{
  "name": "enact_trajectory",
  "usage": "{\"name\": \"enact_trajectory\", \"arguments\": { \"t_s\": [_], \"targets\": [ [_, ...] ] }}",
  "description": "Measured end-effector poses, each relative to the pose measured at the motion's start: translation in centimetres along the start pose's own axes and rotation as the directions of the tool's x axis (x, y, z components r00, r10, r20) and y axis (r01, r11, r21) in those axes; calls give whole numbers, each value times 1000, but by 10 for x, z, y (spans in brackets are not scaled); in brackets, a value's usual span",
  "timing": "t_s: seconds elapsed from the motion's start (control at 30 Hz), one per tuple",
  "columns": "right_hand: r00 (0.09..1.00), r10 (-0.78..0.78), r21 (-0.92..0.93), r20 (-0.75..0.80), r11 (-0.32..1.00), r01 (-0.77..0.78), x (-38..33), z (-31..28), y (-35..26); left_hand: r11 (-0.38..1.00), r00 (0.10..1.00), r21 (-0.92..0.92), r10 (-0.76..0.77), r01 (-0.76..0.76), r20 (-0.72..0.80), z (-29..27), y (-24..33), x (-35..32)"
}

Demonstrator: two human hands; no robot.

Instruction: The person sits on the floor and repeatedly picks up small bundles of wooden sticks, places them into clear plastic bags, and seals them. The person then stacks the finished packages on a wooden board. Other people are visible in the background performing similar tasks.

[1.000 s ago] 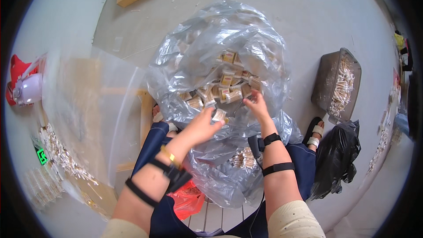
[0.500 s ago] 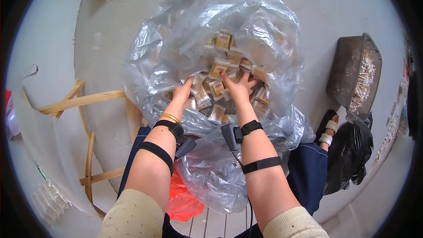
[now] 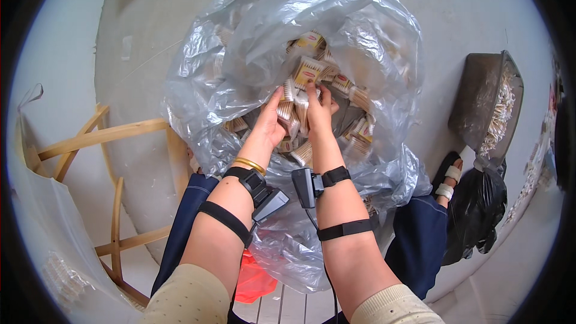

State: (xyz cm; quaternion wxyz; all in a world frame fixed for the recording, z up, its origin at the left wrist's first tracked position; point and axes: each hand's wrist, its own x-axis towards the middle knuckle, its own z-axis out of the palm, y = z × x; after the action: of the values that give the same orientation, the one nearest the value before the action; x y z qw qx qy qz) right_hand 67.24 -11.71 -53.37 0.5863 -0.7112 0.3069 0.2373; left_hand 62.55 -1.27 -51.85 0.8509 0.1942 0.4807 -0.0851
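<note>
A large see-through plastic bag [image 3: 204, 93] lies open in front of me with many small packs of cotton swabs inside. My left hand [image 3: 270, 124] and my right hand [image 3: 320, 110] reach into it, close together. Several cotton swab packs [image 3: 289, 111] are bunched between the two hands, gripped from both sides. One pack with a yellow label [image 3: 308, 73] stands at the top of this bunch, by my right thumb. Loose packs [image 3: 361, 133] lie in the bag to the right of my right hand. The fingers on the far side of the bunch are partly hidden.
A grey-brown bin [image 3: 480, 99] holding loose cotton swabs stands at the right, with a black plastic bag [image 3: 478, 216] below it. Wooden frame pieces [image 3: 114, 137] are at the left. A red bag [image 3: 255, 279] lies beneath the large bag's near edge.
My hands have come together from apart, the left moving right and the right moving slightly left. Several swab packs are now squeezed between them.
</note>
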Motion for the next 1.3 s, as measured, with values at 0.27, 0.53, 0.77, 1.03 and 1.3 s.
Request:
{"name": "enact_trajectory", "arguments": {
  "t_s": [0.27, 0.53, 0.77, 1.03, 1.3],
  "targets": [
    [981, -191, -441, -37, 884, 156, 8, -14, -48, 996, 995, 18, -90, 91, -53, 9, 7, -7],
    [999, 28, -59, 41, 998, -26, 48, 7, -53, 993, 992, -46, -109, 106, -69, 23, -1, -2],
    [995, -23, 152, 97, 988, 8, 40, 0, -12, 996, 999, -84, 6, -9, -40, 19, -11, -2],
    [998, -39, 230, 58, 973, 25, -40, -51, -9, 993, 992, -101, 52, -64, -112, 27, -42, -76],
    [992, -110, 407, 67, 911, 73, -183, -131, -97, 983, 986, -95, 149, -155, -68, 89, -65, -241]
  ]
}}
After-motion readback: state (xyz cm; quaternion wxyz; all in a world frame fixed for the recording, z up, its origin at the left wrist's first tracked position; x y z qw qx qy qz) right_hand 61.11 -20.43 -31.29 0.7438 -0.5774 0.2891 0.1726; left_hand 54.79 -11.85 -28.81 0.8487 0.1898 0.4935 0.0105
